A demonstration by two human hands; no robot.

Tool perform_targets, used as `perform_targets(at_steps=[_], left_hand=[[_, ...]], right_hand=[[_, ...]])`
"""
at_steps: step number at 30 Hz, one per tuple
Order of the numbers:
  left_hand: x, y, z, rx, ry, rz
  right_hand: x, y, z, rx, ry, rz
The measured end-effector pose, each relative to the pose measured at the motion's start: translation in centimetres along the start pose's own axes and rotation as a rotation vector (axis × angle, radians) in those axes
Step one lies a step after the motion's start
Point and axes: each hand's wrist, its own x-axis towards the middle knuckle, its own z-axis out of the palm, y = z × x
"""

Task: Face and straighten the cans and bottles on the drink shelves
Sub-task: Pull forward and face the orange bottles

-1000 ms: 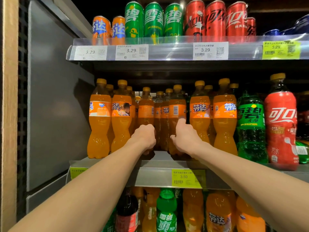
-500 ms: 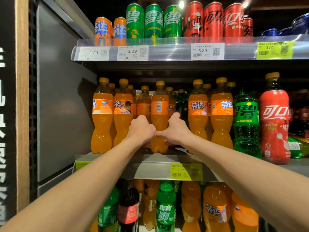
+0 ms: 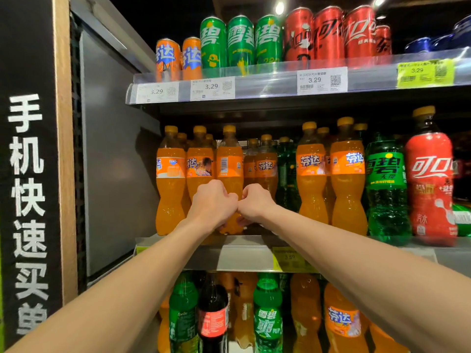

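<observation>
Orange soda fills the bottle (image 3: 229,174) that both hands clasp low on its body, at the front of the middle shelf (image 3: 244,253). Its label shows a barcode to the front. The left hand (image 3: 214,205) wraps the bottle's left side and the right hand (image 3: 254,203) its right, fingers curled round it and knuckles touching each other. The bottle stands upright, just beside 2 more orange bottles (image 3: 186,174) to its left, which sit at the shelf's front edge. To its right is a gap where further orange bottles (image 3: 265,166) stand set back, then 2 orange bottles (image 3: 328,169) forward again, a green bottle (image 3: 386,187) and a red bottle (image 3: 430,179).

That shelf is grey metal with a yellow price tag (image 3: 289,257) on its lip (the print is blurred). Above, a second shelf (image 3: 267,82) carries a clear plastic rail with price tags reading 3.29, and behind it stand orange cans (image 3: 178,58), green cans (image 3: 240,40) and red cans (image 3: 328,33). Below the middle shelf, more green, orange and dark bottles (image 3: 267,319) crowd the lower shelf. A grey metal side wall (image 3: 109,161) closes the unit on the left, next to a wooden strip and a black panel (image 3: 28,174) with white characters. Bright ceiling lights (image 3: 279,7) shine against a dark upper background.
</observation>
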Motion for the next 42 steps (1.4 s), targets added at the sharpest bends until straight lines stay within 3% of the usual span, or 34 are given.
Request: perform_targets(at_steps=[3, 7, 10, 12, 18, 22, 25, 31, 36, 42], left_hand=[[-0.1, 0.0, 0.1, -0.014, 0.012, 0.008], [0.4, 0.9, 0.7, -0.087, 0.038, 0.058], [0.7, 2.0, 1.5, -0.148, 0.03, 0.087], [0.5, 2.5, 2.1, -0.175, 0.006, 0.098], [0.8, 2.1, 2.8, -0.196, -0.019, 0.114], [1.1, 1.9, 2.7, -0.194, -0.014, 0.107], [1.0, 1.5, 2.8, -0.18, -0.039, 0.105], [0.9, 1.2, 2.9, -0.148, -0.05, 0.098], [0.7, 1.5, 2.8, -0.145, -0.059, 0.09], [-0.2, 3.7, 3.4, -0.296, -0.063, 0.08]], right_hand=[[-0.2, -0.2, -0.3, 0.001, -0.039, -0.003], [-0.5, 0.0, -1.8, 0.008, -0.225, -0.02], [-0.1, 0.7, -2.3, -0.038, -0.044, 0.005], [1.1, 1.3, -2.2, -0.216, 0.086, 0.023], [3.3, 2.3, -1.6, -0.532, -0.105, 0.084], [3.9, 2.9, -1.3, -0.628, -0.079, 0.095], [4.0, 3.2, -1.2, -0.645, -0.041, 0.062], [4.3, 3.0, -0.5, -0.701, -0.128, -0.123], [2.9, 2.5, -1.4, -0.633, -0.187, -0.161], [-2.7, 1.9, -5.7, -0.295, 0.152, -0.136]])
